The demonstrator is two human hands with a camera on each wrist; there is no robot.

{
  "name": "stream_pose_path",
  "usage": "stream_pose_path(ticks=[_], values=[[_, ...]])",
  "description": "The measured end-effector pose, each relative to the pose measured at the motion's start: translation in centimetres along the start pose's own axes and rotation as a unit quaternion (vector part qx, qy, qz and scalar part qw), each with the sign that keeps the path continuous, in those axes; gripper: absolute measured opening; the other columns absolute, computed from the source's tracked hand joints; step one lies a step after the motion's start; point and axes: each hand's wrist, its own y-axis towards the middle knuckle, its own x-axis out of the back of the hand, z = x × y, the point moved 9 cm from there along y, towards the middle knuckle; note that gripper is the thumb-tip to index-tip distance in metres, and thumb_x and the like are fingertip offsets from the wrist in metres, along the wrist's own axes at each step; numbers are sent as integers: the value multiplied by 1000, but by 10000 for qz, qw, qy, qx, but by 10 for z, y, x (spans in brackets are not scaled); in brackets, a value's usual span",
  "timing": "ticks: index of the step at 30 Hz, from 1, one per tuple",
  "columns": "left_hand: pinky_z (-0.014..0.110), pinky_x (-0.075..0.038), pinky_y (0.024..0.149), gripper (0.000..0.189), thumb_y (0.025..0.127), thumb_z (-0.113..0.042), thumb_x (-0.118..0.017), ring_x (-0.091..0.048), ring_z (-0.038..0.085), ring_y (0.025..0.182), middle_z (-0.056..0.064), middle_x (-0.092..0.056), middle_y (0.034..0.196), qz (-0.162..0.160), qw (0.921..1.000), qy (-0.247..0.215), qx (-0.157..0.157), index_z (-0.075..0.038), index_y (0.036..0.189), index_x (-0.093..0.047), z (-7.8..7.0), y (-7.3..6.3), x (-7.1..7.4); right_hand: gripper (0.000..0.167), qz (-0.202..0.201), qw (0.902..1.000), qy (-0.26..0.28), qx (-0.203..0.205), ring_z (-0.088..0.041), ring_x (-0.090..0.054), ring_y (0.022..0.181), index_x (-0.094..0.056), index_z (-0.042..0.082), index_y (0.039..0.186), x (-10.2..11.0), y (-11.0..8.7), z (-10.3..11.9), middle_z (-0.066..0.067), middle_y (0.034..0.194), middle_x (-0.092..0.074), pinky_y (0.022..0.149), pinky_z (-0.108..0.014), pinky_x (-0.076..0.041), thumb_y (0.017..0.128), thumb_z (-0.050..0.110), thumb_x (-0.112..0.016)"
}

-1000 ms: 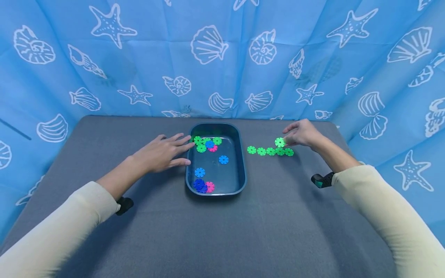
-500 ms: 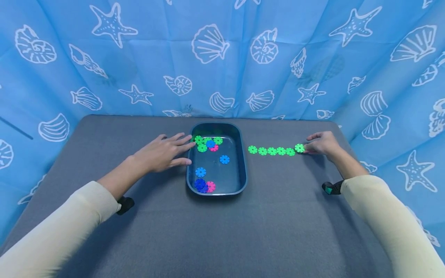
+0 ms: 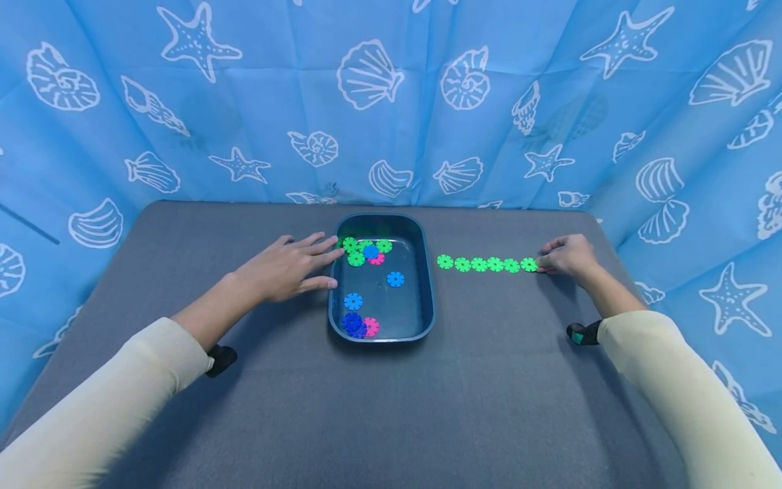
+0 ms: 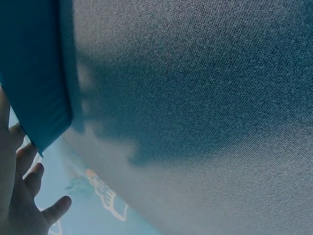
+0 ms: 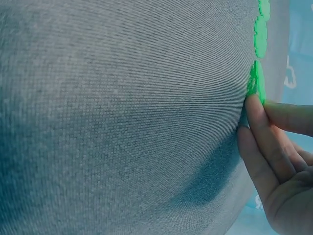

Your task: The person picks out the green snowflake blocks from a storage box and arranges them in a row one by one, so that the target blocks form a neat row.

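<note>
At the right end of a row of green notched discs (image 3: 479,264), my right hand (image 3: 569,256) pinches one green notched disc (image 3: 528,265) between thumb and fingers. That disc (image 5: 256,81) looks slightly tilted at the table in the right wrist view, with a small gap to its neighbour. My left hand (image 3: 297,267) has its fingers spread, and the tips touch the left rim of a dark blue tray (image 3: 427,285). Green discs (image 3: 356,259), blue discs (image 3: 353,301) and pink discs (image 3: 370,327) lie inside the tray, some overlapping.
A grey cloth covers the table (image 3: 391,407). Behind it and at the sides hangs a blue curtain (image 3: 256,102) with white shell and starfish prints. Black wrist straps show at both cuffs.
My right hand has carried the green disc rightward from above the row and down to its right end. My left hand has stayed at the tray rim.
</note>
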Motion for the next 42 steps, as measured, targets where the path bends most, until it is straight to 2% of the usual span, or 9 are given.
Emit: stream_pose_path(ticks=[7, 11, 16, 23, 26, 30, 34, 37, 42], values=[[68, -26, 110, 72, 99, -57, -49, -21, 35, 150, 10, -26, 163, 43, 10000, 5, 51, -16, 156, -35, 0, 0, 0, 27, 34, 9999, 78, -67, -13, -71, 69, -62, -14, 114, -2, 1, -4, -8, 80, -72, 67, -32, -60, 92, 2, -65], [68, -26, 110, 71, 100, -57, -49, -21, 34, 150, 10, -26, 163, 45, 10000, 3, 65, -15, 156, -35, -1, 1, 0, 29, 79, 9999, 113, -34, -12, -71, 70, -61, -16, 117, -3, 2, -3, -9, 84, -70, 68, -32, -60, 93, 0, -63], [67, -26, 110, 72, 99, -58, -49, -20, 34, 150, 10, -26, 163, 62, 10000, 22, 43, -16, 156, -35, -1, 2, 1, 35, 234, 9995, -159, 129, -13, -72, 71, -59, -17, 124, -3, -1, 3, -16, 88, -74, 68, -33, -60, 96, 4, -61], [67, -25, 111, 72, 99, -58, -49, -18, 34, 150, 10, -26, 163, 93, 9999, -11, 52, -16, 156, -35, -1, 2, 1, 42, 412, 9970, -568, 324, -14, -71, 77, -57, -14, 128, -2, -7, 22, -27, 110, -68, 72, -36, -60, 99, 17, -57], [67, -25, 111, 72, 99, -57, -50, -18, 34, 150, 10, -25, 163, 91, 9999, -25, 52, -15, 156, -35, -1, 1, 1, 44, 403, 9974, -384, 468, -14, -72, 79, -55, -15, 129, -1, -9, 38, -28, 116, -67, 75, -38, -59, 102, 19, -53], [68, -25, 110, 72, 99, -57, -50, -19, 34, 150, 11, -26, 163, 76, 10000, -33, 51, -15, 156, -35, -1, 1, 2, 47, 651, 9952, 82, 721, -14, -73, 84, -51, -15, 134, -8, -10, 68, -24, 115, -69, 82, -40, -59, 104, 21, -50], [68, -26, 110, 72, 99, -57, -50, -20, 35, 150, 11, -26, 162, 53, 10000, -8, 24, -15, 155, -36, -1, 0, 2, 47, 1062, 9884, 521, 954, -14, -73, 88, -50, -13, 135, -22, -13, 104, -23, 117, -68, 80, -31, -59, 105, 23, -51], [67, -26, 110, 72, 99, -57, -50, -20, 35, 150, 11, -26, 162, 37, 10000, 8, 5, -15, 155, -36, -2, 0, 2, 45, 1334, 9827, 606, 1130, -19, -72, 96, -50, -11, 136, -33, -17, 132, -26, 121, -65, 81, -29, -58, 106, 22, -49], [67, -27, 110, 72, 99, -57, -50, -19, 34, 150, 11, -26, 162, 46, 10000, 16, 4, -15, 156, -35, -2, 1, 2, 45, 1692, 9738, 577, 1404, -30, -66, 113, -49, -6, 140, -51, -27, 178, -23, 126, -62, 95, -37, -53, 107, 25, -48]])
